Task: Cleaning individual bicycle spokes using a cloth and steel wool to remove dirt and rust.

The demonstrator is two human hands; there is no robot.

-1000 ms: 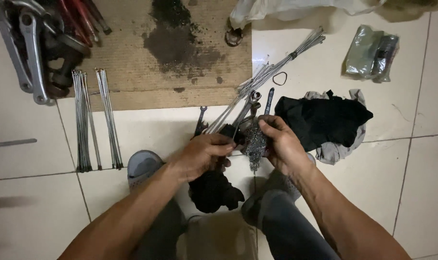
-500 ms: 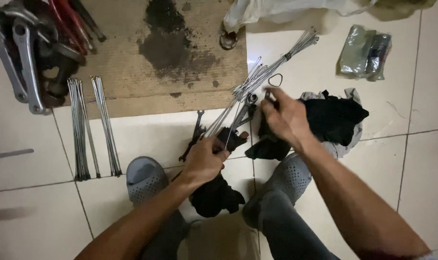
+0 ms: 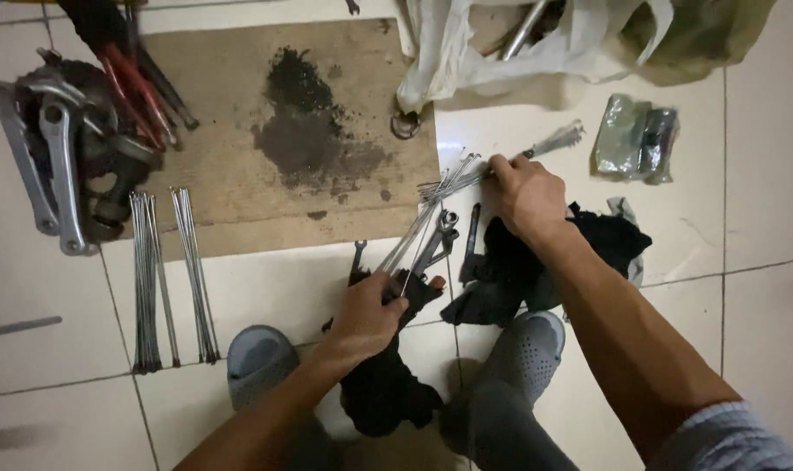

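Both hands' fingers closed on a bundle of metal spokes (image 3: 431,218): left hand (image 3: 367,312) low, right hand (image 3: 525,194) high.

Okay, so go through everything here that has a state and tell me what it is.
Left hand: closed on the spoke bundle's near end.
Right hand: closed on its far end.
Spoke bundle: lifted, slanted.
Two spoke rows: flat on the floor.
Black rag: crumpled.
Crank arms: lying on tile.
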